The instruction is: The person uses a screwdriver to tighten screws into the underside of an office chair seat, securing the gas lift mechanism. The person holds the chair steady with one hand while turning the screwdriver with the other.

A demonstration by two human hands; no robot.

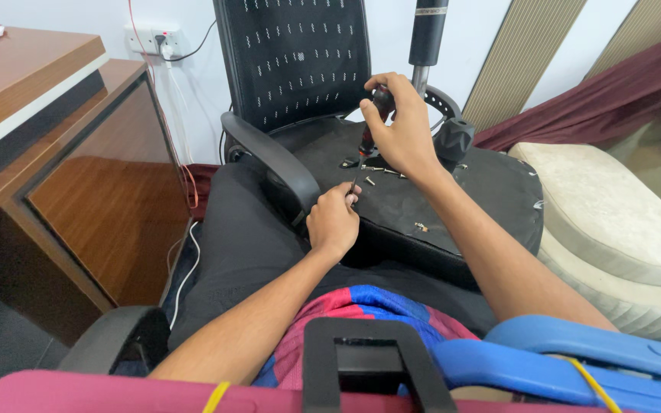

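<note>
A black office chair lies tipped, the underside of its seat (pixel 483 191) facing up over my lap. My right hand (pixel 403 130) grips the red-and-black handle of a screwdriver (pixel 369 130), held nearly upright. Its tip meets the chair's black armrest (pixel 273 157) where my left hand (pixel 334 222) pinches the shaft and steadies it against the armrest's end. Several loose screws (pixel 384 172) lie on the seat underside just behind the screwdriver. The mesh backrest (pixel 296 57) stands behind.
A gas-lift cylinder (pixel 426 38) sticks up from the seat base. A brown wooden desk (pixel 63 153) stands at the left, with a wall socket and cables (pixel 158 38) behind it. A cream sofa cushion (pixel 613 222) lies at the right. A blue chair part (pixel 575 352) is near my lap.
</note>
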